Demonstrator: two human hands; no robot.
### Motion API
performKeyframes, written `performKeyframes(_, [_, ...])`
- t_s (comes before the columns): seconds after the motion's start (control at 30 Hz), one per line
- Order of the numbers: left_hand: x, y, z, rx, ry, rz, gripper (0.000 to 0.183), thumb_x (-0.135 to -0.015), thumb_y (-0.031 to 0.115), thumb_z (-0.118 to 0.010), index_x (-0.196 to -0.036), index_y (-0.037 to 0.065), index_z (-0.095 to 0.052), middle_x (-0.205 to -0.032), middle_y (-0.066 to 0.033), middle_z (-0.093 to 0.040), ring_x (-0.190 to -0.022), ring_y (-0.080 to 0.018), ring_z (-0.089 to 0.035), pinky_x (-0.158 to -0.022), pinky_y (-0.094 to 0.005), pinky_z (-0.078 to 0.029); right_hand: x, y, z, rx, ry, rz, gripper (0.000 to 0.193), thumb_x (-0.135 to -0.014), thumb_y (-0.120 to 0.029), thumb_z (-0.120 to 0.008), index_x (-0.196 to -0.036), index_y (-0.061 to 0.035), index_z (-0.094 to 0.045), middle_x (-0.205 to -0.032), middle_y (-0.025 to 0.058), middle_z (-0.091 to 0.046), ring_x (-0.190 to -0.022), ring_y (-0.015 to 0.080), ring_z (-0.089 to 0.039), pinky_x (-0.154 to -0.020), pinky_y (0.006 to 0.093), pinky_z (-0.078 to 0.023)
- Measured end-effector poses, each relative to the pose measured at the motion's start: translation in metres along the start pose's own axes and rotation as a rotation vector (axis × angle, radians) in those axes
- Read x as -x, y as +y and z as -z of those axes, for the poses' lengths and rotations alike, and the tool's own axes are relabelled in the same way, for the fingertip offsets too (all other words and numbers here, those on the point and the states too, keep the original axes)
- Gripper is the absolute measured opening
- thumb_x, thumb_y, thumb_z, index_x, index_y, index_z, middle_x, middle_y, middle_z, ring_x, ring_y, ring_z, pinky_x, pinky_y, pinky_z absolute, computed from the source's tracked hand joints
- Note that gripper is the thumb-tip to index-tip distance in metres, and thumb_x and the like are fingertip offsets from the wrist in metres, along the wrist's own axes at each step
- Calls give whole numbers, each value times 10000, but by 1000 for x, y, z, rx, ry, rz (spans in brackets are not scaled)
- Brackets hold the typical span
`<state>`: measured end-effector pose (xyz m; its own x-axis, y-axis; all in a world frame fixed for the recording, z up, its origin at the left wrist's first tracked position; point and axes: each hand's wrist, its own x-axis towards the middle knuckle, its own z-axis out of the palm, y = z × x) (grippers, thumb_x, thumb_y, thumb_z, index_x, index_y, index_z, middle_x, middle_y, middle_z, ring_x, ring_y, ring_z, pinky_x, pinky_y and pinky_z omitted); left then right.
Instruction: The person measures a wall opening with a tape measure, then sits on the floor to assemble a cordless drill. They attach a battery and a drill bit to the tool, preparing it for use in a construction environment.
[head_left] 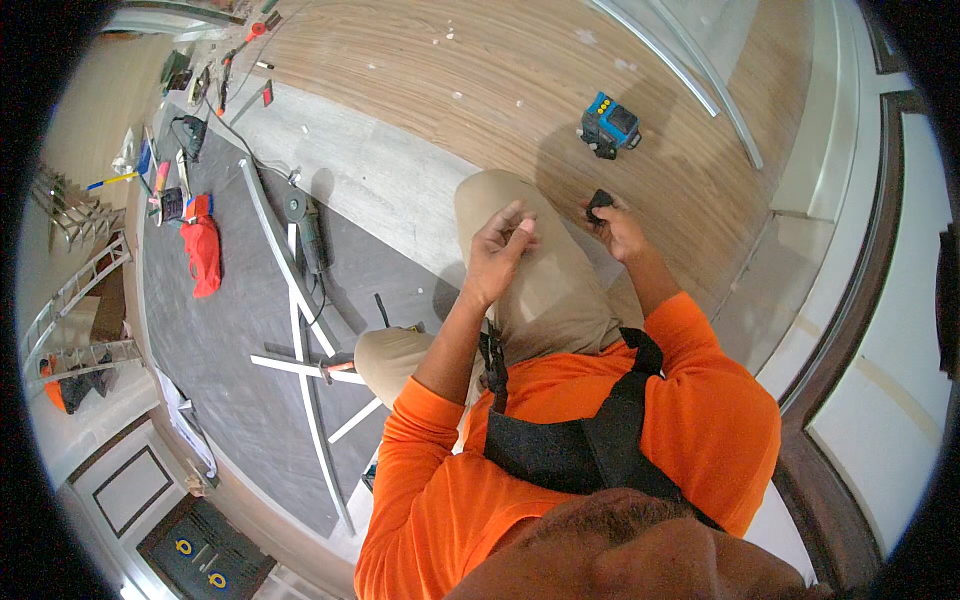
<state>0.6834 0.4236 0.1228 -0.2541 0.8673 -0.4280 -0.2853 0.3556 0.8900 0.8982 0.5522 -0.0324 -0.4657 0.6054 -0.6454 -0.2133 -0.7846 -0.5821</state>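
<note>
My right hand (624, 232) is closed around a small black block-like object (599, 204), whose exact kind I cannot make out. It is held over the wood-look floor, to the right of my raised knee. My left hand (500, 248) is above my thigh in beige trousers, its fingers loosely bent and a little blurred, with nothing visible in them. A blue and black laser level (611, 126) stands on the floor just beyond my right hand.
Metal profiles (690, 55) lie at the far right. On the grey floor to my left are an angle grinder (305, 225), crossed white metal strips (300, 330), a hammer (335, 369) and a red bag (201, 250). A ladder (75, 285) is at the far left.
</note>
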Motion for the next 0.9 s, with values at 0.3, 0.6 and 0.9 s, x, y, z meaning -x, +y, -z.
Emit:
performKeyframes(0.3, [-26,15,-30,-213,42,58,482,-949,260,-660,-1291,-60,-543,-1116,-99,-663,-906,-122,-606,-748,-273,-517,70,-66,-102,624,-261,293,562,-868,-71,-694,-1396,-87,-500,-1001,13,-679,-791,89,-583,-683,233,-489])
performKeyframes(0.6, [-17,14,-25,427,192,96,194,-978,153,-591,-1120,21,-597,-1008,-63,-671,-863,-174,-667,-734,-334,-593,-21,-122,-53,957,245,752,804,-727,-343,-850,-1372,-12,-501,-1196,200,-634,-1078,265,-619,-929,399,-496])
performKeyframes(0.9, [-4,1,-13,593,129,204,212,-992,172,-550,-1160,43,-572,-1003,-56,-630,-893,-190,-646,-694,-355,-611,-92,-161,-22,1552,226,514,961,-629,-366,-883,-1396,14,-446,-1318,267,-561,-1234,381,-550,-1041,436,-437])
